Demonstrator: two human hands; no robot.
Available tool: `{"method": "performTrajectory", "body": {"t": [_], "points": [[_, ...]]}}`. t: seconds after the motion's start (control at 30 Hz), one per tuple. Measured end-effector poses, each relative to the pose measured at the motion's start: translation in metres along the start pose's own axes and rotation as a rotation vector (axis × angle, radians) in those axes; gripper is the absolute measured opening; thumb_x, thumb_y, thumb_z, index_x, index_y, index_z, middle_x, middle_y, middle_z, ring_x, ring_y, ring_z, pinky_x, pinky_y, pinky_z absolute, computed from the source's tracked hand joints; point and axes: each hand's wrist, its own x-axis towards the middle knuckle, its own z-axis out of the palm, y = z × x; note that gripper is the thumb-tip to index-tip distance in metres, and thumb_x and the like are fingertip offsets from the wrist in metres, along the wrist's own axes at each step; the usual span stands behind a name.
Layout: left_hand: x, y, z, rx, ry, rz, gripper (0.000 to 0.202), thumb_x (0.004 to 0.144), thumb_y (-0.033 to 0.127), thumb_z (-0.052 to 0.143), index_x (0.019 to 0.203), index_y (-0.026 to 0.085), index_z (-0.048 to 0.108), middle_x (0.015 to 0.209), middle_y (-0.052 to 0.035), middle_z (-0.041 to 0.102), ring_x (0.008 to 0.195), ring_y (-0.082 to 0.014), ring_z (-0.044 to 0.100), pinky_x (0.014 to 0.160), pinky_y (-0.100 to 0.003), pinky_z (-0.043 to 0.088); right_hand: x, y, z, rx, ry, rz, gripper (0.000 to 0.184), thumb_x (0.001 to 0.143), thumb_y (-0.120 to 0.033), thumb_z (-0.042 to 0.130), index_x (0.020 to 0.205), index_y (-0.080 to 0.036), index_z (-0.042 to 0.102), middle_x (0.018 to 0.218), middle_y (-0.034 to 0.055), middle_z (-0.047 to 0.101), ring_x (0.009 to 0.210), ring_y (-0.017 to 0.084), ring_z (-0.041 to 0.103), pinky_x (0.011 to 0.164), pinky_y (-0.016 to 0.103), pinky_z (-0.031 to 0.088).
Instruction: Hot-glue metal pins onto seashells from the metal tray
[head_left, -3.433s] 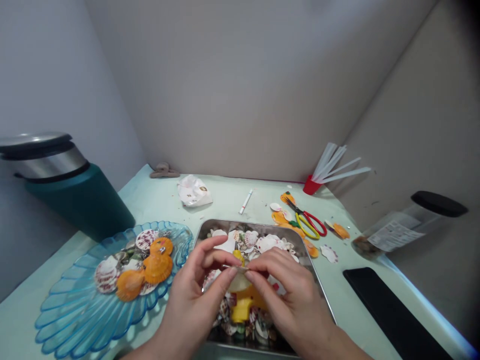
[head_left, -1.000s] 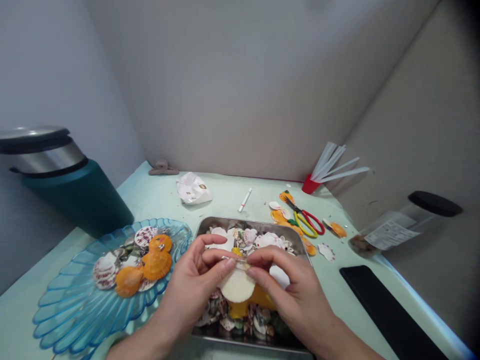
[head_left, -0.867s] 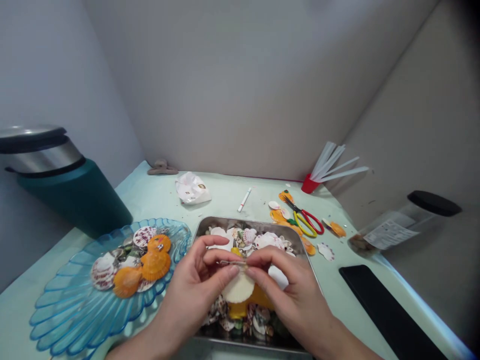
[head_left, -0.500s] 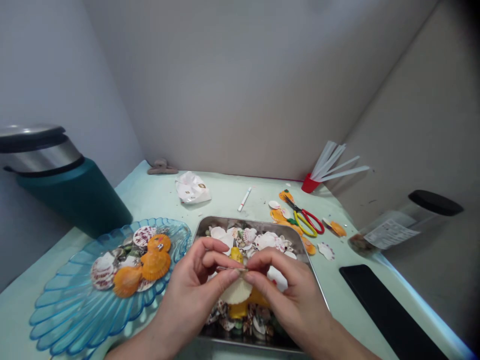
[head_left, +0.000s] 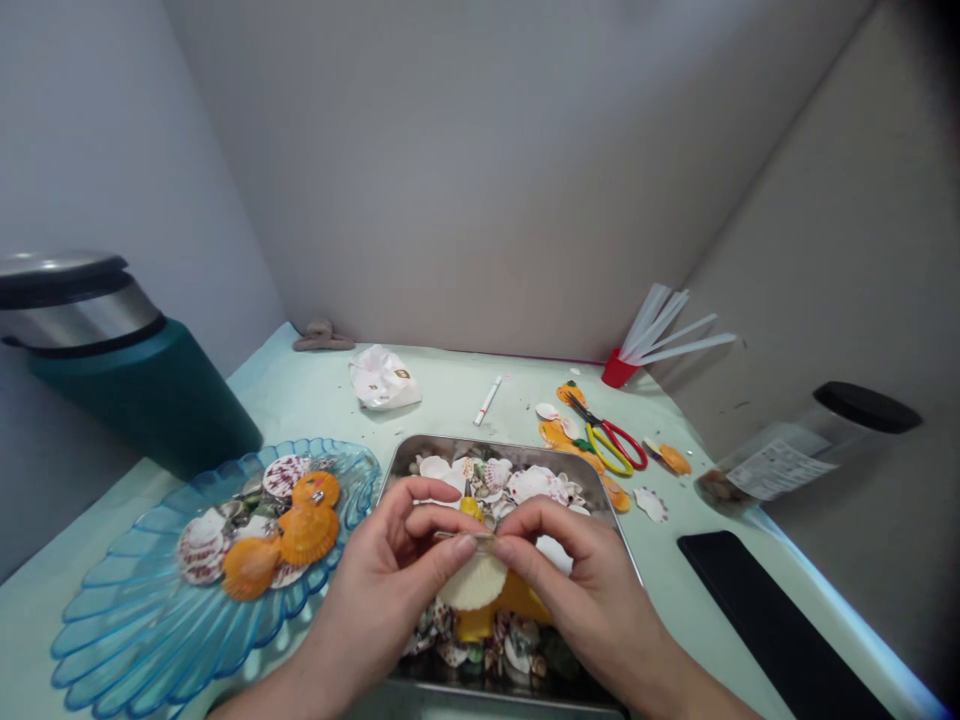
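A pale cream scallop shell (head_left: 474,588) is held upright between both hands, its ribbed fan edge pointing down. My left hand (head_left: 386,565) pinches the upper edge with thumb and fingers. From the other side, the thumb and forefinger of my right hand (head_left: 585,575) close on the same edge, fingertips nearly meeting. Below them lies a metal tray (head_left: 401,455) full of white, speckled and spiral shells. Partly hidden behind the held shell is a yellow tool (head_left: 474,627) with a pointed tip, which looks like a hot glue gun. Whatever sits between the fingertips is too small to make out.
To the left, a blue scalloped dish (head_left: 150,620) bears orange and speckled shells, beside a teal bottle (head_left: 142,390). Scissors (head_left: 616,445) lie behind the tray among orange shells. A red cup (head_left: 619,370) of white sticks, a clear jar (head_left: 795,455) and a black slab (head_left: 765,610) stand rightward.
The view has shifted very slightly. Both hands keep their pinch on the scallop shell, with only a tiny movement of the fingers.
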Motion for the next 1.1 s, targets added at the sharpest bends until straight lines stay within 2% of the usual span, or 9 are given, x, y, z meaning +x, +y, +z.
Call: {"method": "performTrajectory", "body": {"t": [0.13, 0.33, 0.5, 0.7, 0.87, 0.97, 1.1], "points": [[0.003, -0.001, -0.001, -0.001, 0.036, 0.012, 0.032, 0.072, 0.024, 0.072, 0.094, 0.019, 0.05, 0.079, -0.0009, 0.071, 0.067, -0.0105, 0.063, 0.062, -0.02, 0.049, 0.0, 0.001, 0.0, -0.019, -0.029, -0.003, 0.018, 0.087, -0.025, 0.051, 0.073, -0.018, 0.059, 0.067, -0.0023, 0.059, 0.063, 0.012, 0.054, 0.06, 0.023, 0.041], [0.003, 0.0, 0.0, -0.008, 0.104, -0.004, 0.037, 0.069, 0.027, 0.074, 0.093, 0.019, 0.047, 0.07, 0.0022, 0.069, 0.056, -0.0089, 0.059, 0.053, -0.019, 0.047, -0.001, 0.0, 0.0, -0.093, -0.082, -0.055, 0.019, 0.089, -0.024, 0.047, 0.074, -0.018, 0.057, 0.068, -0.0021, 0.057, 0.063, 0.011, 0.052, 0.061, 0.022, 0.04], [0.0, 0.001, -0.001, 0.012, 0.088, -0.009, 0.034, 0.068, 0.027, 0.075, 0.086, 0.019, 0.047, 0.07, 0.0004, 0.07, 0.059, -0.0101, 0.06, 0.056, -0.019, 0.048, -0.001, -0.005, 0.0, -0.102, -0.112, -0.121, 0.022, 0.09, -0.02, 0.044, 0.07, -0.019, 0.053, 0.064, -0.0034, 0.053, 0.059, 0.01, 0.05, 0.057, 0.02, 0.038], [0.0, 0.003, 0.005, -0.012, 0.116, -0.027, 0.032, 0.067, 0.024, 0.075, 0.088, 0.019, 0.05, 0.072, 0.0003, 0.07, 0.059, -0.0099, 0.061, 0.057, -0.019, 0.048, 0.0, -0.002, 0.0, -0.113, -0.084, -0.094, 0.026, 0.092, -0.024, 0.042, 0.068, -0.019, 0.05, 0.062, -0.0035, 0.051, 0.058, 0.01, 0.048, 0.056, 0.021, 0.037], [0.001, 0.001, 0.005, -0.019, 0.056, -0.019, 0.038, 0.065, 0.022, 0.077, 0.094, 0.02, 0.052, 0.079, -0.0007, 0.069, 0.07, -0.0134, 0.064, 0.064, -0.023, 0.051, -0.003, 0.006, 0.002, -0.103, -0.04, -0.016, 0.03, 0.094, -0.03, 0.039, 0.069, -0.019, 0.051, 0.062, -0.0029, 0.05, 0.059, 0.011, 0.048, 0.057, 0.023, 0.037], [0.001, 0.0, 0.002, -0.008, 0.097, -0.025, 0.04, 0.066, 0.024, 0.076, 0.097, 0.019, 0.051, 0.071, 0.0022, 0.066, 0.062, -0.0112, 0.061, 0.058, -0.02, 0.049, -0.004, 0.006, 0.004, -0.103, -0.034, -0.009, 0.03, 0.094, -0.031, 0.038, 0.069, -0.019, 0.051, 0.063, -0.0028, 0.051, 0.059, 0.011, 0.048, 0.057, 0.022, 0.037], [0.003, 0.002, 0.002, -0.035, 0.121, -0.039, 0.042, 0.068, 0.027, 0.074, 0.1, 0.019, 0.049, 0.067, 0.0033, 0.065, 0.054, -0.0101, 0.059, 0.052, -0.019, 0.048, -0.003, 0.0, 0.004, -0.11, -0.094, -0.072, 0.027, 0.092, -0.027, 0.041, 0.07, -0.019, 0.052, 0.064, -0.0025, 0.052, 0.058, 0.011, 0.049, 0.056, 0.022, 0.038]]}}
